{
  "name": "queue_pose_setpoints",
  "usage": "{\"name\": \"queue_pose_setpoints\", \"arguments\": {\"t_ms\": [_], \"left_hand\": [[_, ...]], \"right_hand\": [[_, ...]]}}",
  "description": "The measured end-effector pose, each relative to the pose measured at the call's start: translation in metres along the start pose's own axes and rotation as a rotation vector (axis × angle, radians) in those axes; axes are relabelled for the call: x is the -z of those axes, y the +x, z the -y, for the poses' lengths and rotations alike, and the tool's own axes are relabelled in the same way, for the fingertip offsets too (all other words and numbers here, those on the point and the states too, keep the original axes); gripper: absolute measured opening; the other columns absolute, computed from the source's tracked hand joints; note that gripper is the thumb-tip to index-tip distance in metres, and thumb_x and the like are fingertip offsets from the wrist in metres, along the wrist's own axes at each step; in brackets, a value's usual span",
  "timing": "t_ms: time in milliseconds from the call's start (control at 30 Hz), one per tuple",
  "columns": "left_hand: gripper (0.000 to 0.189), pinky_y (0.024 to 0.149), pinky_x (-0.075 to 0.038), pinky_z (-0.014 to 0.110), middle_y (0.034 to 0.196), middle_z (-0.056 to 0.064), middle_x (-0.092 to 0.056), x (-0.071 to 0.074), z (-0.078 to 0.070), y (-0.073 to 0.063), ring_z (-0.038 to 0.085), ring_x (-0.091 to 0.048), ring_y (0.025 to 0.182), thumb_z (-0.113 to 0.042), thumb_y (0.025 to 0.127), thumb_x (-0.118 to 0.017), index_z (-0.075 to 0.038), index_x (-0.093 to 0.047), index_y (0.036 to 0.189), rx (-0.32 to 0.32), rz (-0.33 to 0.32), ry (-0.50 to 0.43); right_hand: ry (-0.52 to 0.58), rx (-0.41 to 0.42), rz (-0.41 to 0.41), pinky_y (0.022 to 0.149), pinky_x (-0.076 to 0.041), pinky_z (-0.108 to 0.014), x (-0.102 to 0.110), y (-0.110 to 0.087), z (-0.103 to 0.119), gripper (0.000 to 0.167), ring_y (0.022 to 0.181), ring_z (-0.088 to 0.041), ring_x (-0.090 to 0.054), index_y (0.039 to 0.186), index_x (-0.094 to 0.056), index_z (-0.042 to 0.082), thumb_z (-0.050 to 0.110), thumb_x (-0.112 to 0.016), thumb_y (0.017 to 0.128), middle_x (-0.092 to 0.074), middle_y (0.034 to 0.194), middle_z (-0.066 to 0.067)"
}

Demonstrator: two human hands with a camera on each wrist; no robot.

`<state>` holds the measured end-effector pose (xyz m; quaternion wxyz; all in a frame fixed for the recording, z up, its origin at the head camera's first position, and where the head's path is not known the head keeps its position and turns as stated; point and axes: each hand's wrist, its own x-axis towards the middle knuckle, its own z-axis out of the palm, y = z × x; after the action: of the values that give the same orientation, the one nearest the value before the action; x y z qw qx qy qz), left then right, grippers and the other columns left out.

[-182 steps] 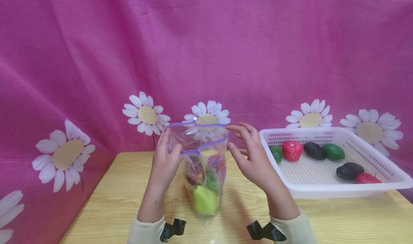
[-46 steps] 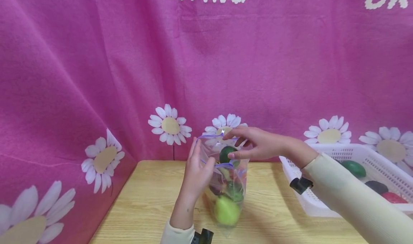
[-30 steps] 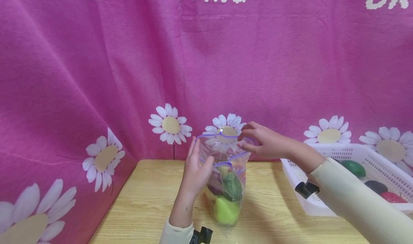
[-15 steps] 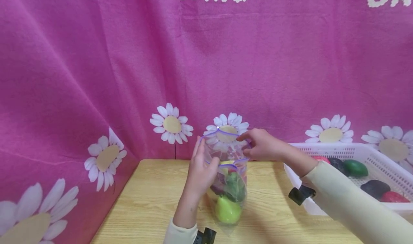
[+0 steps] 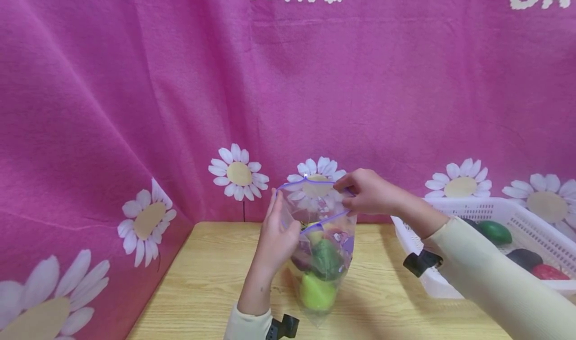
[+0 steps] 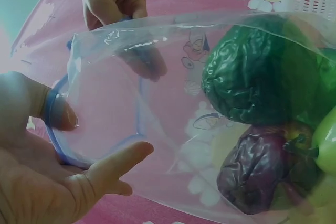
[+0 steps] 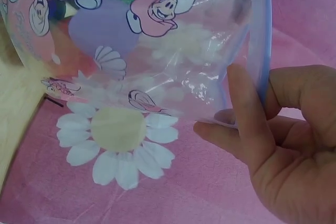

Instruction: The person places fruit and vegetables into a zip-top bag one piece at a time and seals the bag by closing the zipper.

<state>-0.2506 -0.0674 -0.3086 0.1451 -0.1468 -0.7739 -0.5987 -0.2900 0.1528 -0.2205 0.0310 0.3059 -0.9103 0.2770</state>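
Observation:
A clear zip bag (image 5: 346, 237) with a purple rim and cartoon print stands on the table, its mouth spread wide. My left hand (image 5: 276, 240) holds the rim's left side, fingers and thumb spread at the opening. At the right corner, my right hand (image 5: 369, 192) pinches the rim between thumb and fingers; the right wrist view shows the plastic edge (image 7: 266, 40) running into that grip. Through the plastic show a wrinkled dark green fruit (image 6: 247, 77), a dark purple one (image 6: 249, 174) and, lowest, a smooth yellow-green fruit (image 5: 317, 292).
To the right, a white perforated plastic basket (image 5: 443, 285) holds a green fruit (image 5: 495, 232), a black one (image 5: 524, 260) and a red one (image 5: 550, 272). My right forearm hides part of it. A pink flowered cloth (image 5: 288, 80) hangs behind the wooden table (image 5: 216, 260).
My right hand has let a dark green fruit down into the bag, then shifted right to grip the rim and draw it outward. My left hand keeps its place at the rim.

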Motion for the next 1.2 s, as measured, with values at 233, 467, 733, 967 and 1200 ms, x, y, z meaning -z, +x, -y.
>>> {"name": "queue_pose_setpoints", "arguments": {"t_ms": [233, 467, 733, 967, 1200], "left_hand": [[0.077, 0.119, -0.029, 0.052, 0.170, 0.012, -0.005, 0.004, -0.005, -0.002, 0.033, -0.018, 0.153, -0.007, 0.091, -0.055, 0.005, -0.021, 0.158, 0.035, 0.002, 0.031], [0.074, 0.121, -0.022, 0.052, 0.169, 0.015, -0.007, 0.006, -0.005, -0.001, 0.035, -0.016, 0.153, -0.011, 0.092, -0.055, 0.008, -0.024, 0.157, 0.032, 0.007, 0.054], [0.074, 0.120, -0.021, 0.055, 0.170, 0.012, -0.008, 0.012, -0.002, -0.001, 0.036, -0.015, 0.153, -0.012, 0.092, -0.055, 0.007, -0.025, 0.157, 0.039, 0.008, 0.071], [0.074, 0.120, -0.024, 0.053, 0.170, 0.013, -0.009, 0.017, -0.001, -0.002, 0.032, -0.023, 0.151, -0.011, 0.092, -0.055, 0.008, -0.025, 0.156, 0.057, -0.003, 0.071], [0.074, 0.120, -0.024, 0.051, 0.170, 0.012, -0.008, 0.022, 0.000, 0.000, 0.033, -0.021, 0.152, -0.011, 0.092, -0.055, 0.007, -0.024, 0.157, 0.079, -0.007, 0.074]], "right_hand": [[-0.067, 0.064, -0.024, 0.056, -0.045, -0.023, 0.000, 0.002, -0.003, 0.040, 0.057, -0.007, -0.047, 0.117, -0.070, -0.013, -0.006, -0.063, 0.078, -0.058, 0.074, -0.003], [-0.168, 0.183, -0.044, 0.066, -0.044, -0.029, -0.003, 0.001, -0.014, 0.038, 0.068, -0.009, -0.047, 0.118, -0.072, -0.004, 0.001, -0.065, 0.081, -0.071, 0.102, -0.014], [-0.156, 0.253, -0.035, 0.102, -0.048, -0.057, 0.001, -0.004, -0.018, 0.034, 0.120, -0.042, -0.061, 0.122, -0.072, 0.001, 0.000, -0.064, 0.088, -0.065, 0.129, -0.025], [-0.060, 0.173, -0.101, 0.099, -0.051, -0.054, 0.009, -0.012, -0.043, 0.032, 0.116, -0.039, -0.065, 0.121, -0.071, 0.000, -0.004, -0.062, 0.091, -0.067, 0.126, -0.020], [-0.067, 0.015, -0.182, 0.084, -0.059, -0.043, 0.012, -0.023, -0.105, 0.031, 0.104, -0.041, -0.069, 0.121, -0.067, -0.009, -0.005, -0.060, 0.090, -0.069, 0.118, -0.027]]}}
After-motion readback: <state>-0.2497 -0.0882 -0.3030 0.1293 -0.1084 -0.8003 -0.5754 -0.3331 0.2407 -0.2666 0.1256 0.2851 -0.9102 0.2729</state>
